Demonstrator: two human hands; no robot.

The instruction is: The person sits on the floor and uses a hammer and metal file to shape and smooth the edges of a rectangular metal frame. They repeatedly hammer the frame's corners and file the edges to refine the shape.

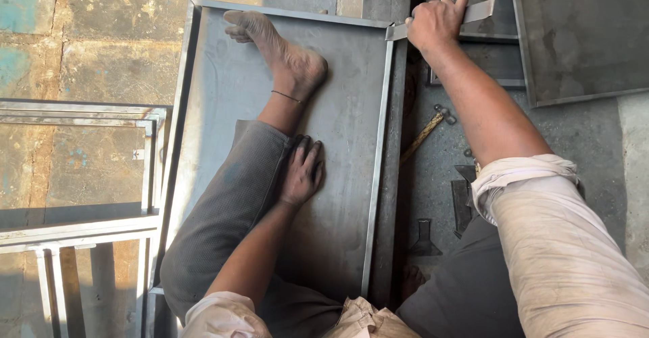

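Fingers of the right hand (436, 21) are clamped round a flat metal strip (473, 13), holding it slantwise against the far right corner of the sheet-metal tray (338, 122), so this reads as the step of checking or working that corner's folded rim. Left hand (301, 172) lies open and flat, palm down, near the middle of the tray, pinning it, and a bare foot (284, 54) presses on the far end as well (a thin cord sits round the ankle). The tray is a dull grey rectangle with a narrow upturned lip, its surface smudged and scuffed. Next move, I judge, calls for keeping the strip steady along the lip while weight stays on the sheet. Off the tray's right edge, on the concrete floor (588, 142), lie a wooden-handled hammer (426, 132) and a small dark wedge-shaped chisel (424, 240). More grey sheets (574, 34) rest beyond the far right corner, and a bare steel frame (88, 118) stands off the left edge.
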